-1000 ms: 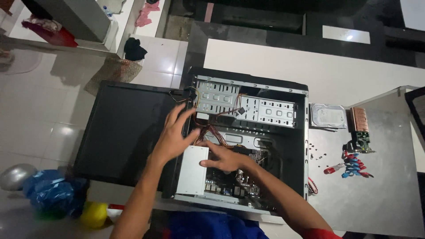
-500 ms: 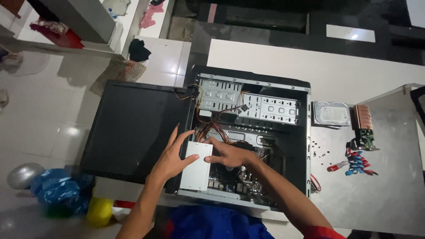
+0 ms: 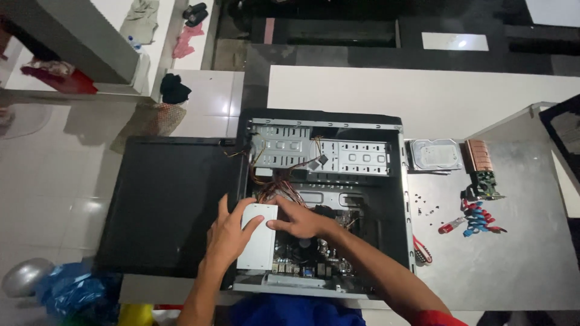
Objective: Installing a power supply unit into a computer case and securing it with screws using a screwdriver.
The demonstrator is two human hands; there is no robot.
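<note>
- Case (image 3: 393, 181): an open black computer case lying flat on the counter (image 3: 519, 265), its interior facing up.
- Power supply (image 3: 258, 241): a grey metal box in the case's 8 o'clock corner, with a bundle of red and yellow wires (image 3: 275, 190) running from its 12 o'clock end.
- Left hand (image 3: 228, 232): laid on the power supply's 9 o'clock edge, fingers (image 3: 225, 205) spread and the thumb resting across the top face; the hand is pressed against the box rather than closed around it.
- Right hand (image 3: 302, 220): at the power supply's 3 o'clock side, palm down, fingers (image 3: 279, 202) loosely extended toward its top corner and the thumb touching its edge; whether it truly grips the box cannot be told.
- Drive cage (image 3: 350, 157): perforated silver metal at the case's 12 o'clock end.
- Motherboard (image 3: 308, 259): partly visible under the right forearm, at 6 o'clock in the case.
- Side panel (image 3: 163, 205): a flat black sheet at 9 o'clock, just beside the case.
- Hard drive (image 3: 436, 154): at 3 o'clock of the case, on the counter.
- Copper heatsink card (image 3: 481, 166): just beside the hard drive, farther toward 3 o'clock.
- Screws (image 3: 428, 208) and a red-handled tool (image 3: 452, 226): lying loose on the counter, below the hard drive.
</note>
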